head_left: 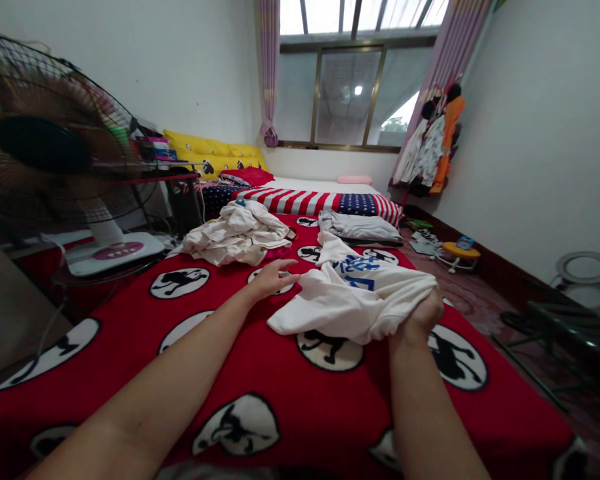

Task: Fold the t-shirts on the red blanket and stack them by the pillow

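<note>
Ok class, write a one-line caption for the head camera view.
Head view: right hand grips a white T-shirt on a red blanket, left hand lying open beside it.

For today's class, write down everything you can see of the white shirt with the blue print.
The white shirt is soft, crumpled fabric that looks like cotton, with blue print on it, too folded to read. It lies bunched on a red blanket patterned with black-and-white circles. The right hand grips its right end, gathering the cloth into a fist, while the left hand is open near its left edge.
</note>
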Demonstrator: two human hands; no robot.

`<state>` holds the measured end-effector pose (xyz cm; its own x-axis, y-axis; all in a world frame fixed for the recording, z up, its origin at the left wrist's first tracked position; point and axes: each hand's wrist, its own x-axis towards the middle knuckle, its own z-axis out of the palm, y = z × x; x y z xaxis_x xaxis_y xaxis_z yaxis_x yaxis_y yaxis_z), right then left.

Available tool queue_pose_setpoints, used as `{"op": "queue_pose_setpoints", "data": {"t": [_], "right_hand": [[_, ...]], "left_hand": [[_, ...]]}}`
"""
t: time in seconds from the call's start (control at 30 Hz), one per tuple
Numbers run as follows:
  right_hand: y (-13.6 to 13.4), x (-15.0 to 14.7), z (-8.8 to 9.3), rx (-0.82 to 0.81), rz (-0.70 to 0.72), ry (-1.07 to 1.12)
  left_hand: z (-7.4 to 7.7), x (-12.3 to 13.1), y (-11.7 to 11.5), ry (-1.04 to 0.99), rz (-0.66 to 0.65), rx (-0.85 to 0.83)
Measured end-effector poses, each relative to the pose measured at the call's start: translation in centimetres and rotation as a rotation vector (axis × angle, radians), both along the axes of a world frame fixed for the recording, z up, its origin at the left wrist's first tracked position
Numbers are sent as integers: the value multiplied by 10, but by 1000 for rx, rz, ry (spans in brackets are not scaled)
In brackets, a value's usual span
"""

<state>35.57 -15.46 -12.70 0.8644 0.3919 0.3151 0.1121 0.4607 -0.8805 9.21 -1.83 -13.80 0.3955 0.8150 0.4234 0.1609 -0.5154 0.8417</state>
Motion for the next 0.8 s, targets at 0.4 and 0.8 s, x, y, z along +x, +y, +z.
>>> {"op": "queue_pose_setpoints", "data": {"t": [0.4,0.8], "right_hand": [[20,9,-16,124,47,219],[-12,-40,17,-49,860,68]], "left_hand": [[23,28,-44,-160,-51,-156],[38,-65,35,-659,585,-46]]}}
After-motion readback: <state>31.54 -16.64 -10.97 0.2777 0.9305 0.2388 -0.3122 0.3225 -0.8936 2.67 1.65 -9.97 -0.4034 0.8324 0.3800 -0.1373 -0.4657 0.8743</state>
